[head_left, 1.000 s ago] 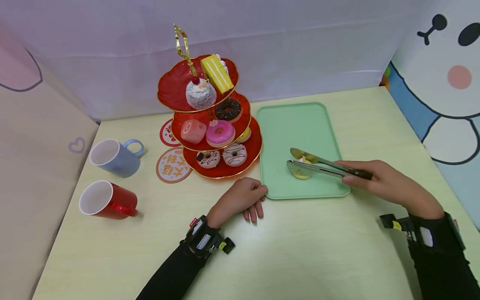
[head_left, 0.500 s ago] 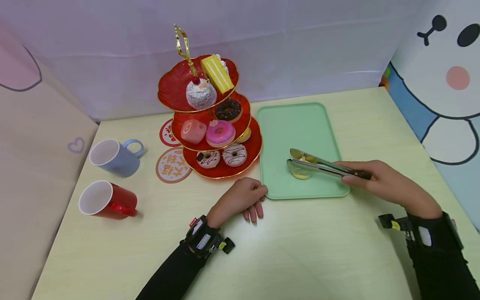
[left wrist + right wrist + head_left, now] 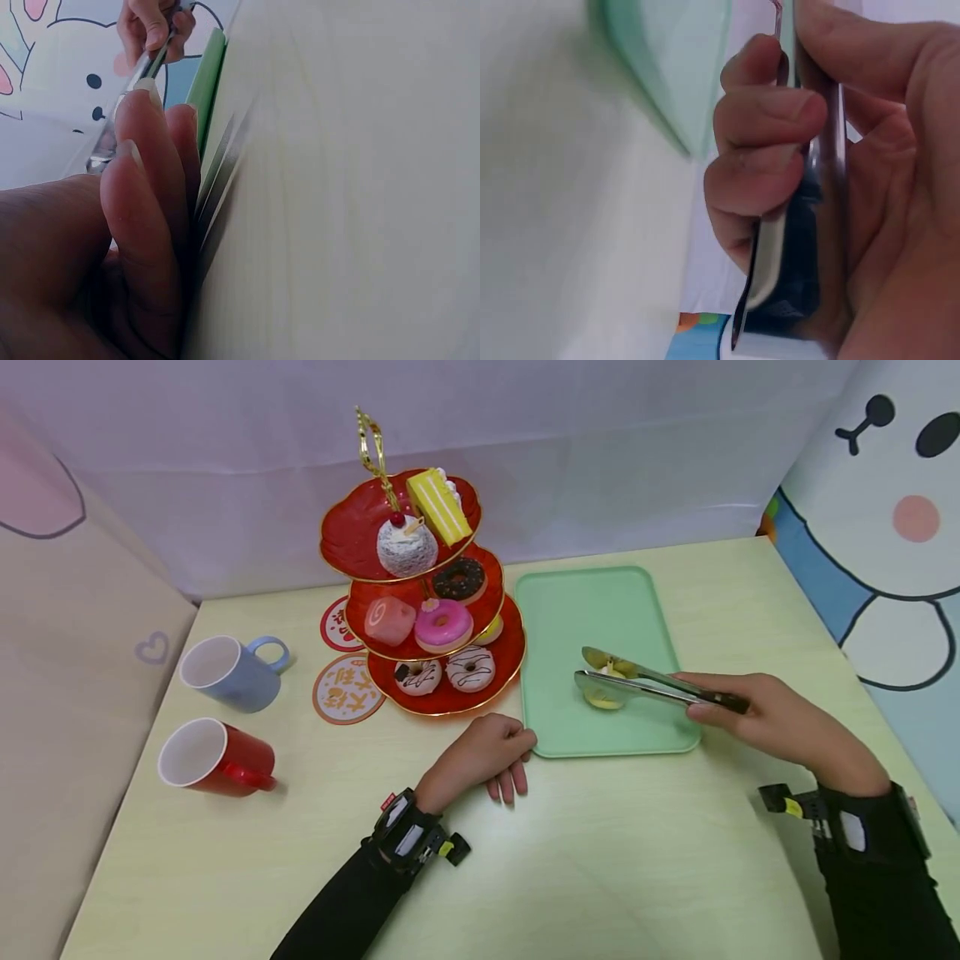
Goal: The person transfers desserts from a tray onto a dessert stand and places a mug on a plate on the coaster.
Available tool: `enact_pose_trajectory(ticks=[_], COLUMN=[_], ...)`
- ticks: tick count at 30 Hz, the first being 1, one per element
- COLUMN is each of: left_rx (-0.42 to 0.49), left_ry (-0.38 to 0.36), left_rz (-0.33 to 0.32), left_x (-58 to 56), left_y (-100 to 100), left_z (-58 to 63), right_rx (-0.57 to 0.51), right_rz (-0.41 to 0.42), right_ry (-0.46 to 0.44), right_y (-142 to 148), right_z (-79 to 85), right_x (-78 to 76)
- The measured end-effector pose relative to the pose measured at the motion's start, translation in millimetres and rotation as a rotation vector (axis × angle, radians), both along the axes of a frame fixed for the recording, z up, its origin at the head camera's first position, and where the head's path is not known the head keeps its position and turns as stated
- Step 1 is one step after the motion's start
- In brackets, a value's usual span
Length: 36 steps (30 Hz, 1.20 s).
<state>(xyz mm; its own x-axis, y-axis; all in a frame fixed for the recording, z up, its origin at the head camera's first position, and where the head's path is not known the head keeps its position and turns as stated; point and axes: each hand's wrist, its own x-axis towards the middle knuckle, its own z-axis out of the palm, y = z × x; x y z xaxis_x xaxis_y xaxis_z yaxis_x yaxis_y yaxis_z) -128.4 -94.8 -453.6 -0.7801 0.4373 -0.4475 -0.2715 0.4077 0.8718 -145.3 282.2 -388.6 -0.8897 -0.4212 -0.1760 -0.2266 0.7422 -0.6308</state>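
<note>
In the head view, my right hand (image 3: 765, 718) grips a pair of metal tongs (image 3: 652, 681), with its fingers curled round the handle arms (image 3: 829, 217). The tongs' ends stand on both sides of a small pale yellow pastry (image 3: 606, 699), which is partly hidden by them. It is over the front half of the light green tray (image 3: 585, 610); whether it touches the tray I cannot tell. My left hand (image 3: 483, 752) rests on the table at the tray's front left corner, touching or nearly touching it. Its fingers (image 3: 142, 202) lie relaxed and hold nothing.
A three-tier red stand (image 3: 352, 539) with cakes and donuts rises left of the tray. Two round coasters (image 3: 347, 689) lie beside it. Further left are a blue mug (image 3: 232, 677) and a red mug (image 3: 247, 760). A cloth backdrop (image 3: 600, 460) hangs behind the table.
The tongs and the pastry have shifted slightly up and away in the head view, along with my right hand. My left hand stays where it was.
</note>
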Motion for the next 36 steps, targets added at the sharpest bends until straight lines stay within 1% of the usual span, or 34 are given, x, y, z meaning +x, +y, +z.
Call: enact_pose_trajectory(ticks=[5, 11, 14, 22, 26, 31, 34, 36], left_rx=[0.0, 0.0, 0.001, 0.007, 0.01, 0.011, 0.01, 0.008], left_ry=[0.0, 0.008, 0.01, 0.006, 0.001, -0.003, -0.007, -0.008], left_rz=[-0.006, -0.005, -0.006, -0.008, -0.008, -0.012, -0.009, -0.007], left_x=[-0.8, 0.2, 0.8, 0.4, -0.7, -1.6, -1.2, -0.8], left_y=[-0.7, -0.9, -0.7, -1.1, -1.5, -1.0, -0.8, -0.8], left_z=[0.1, 0.8, 1.2, 1.7, 1.5, 1.4, 1.6, 1.5], right_rx=[-0.009, -0.029, -0.03, -0.05, -0.063, -0.12, -0.12, -0.111], right_rz=[-0.011, -0.001, 0.018, 0.005, 0.05, 0.176, 0.234, 0.255], right_ry=[0.035, 0.088, 0.129, 0.192, 0.263, 0.405, 0.475, 0.514], right_y=[-4.8, -13.4, -16.3, -31.5, -44.1, -64.3, -79.0, -89.0], right_z=[11.3, 24.8, 31.7, 56.5, 70.0, 88.4, 101.9, 111.6], right_x=[0.1, 0.7, 0.8, -2.4, -7.4, -11.9, -13.2, -13.1])
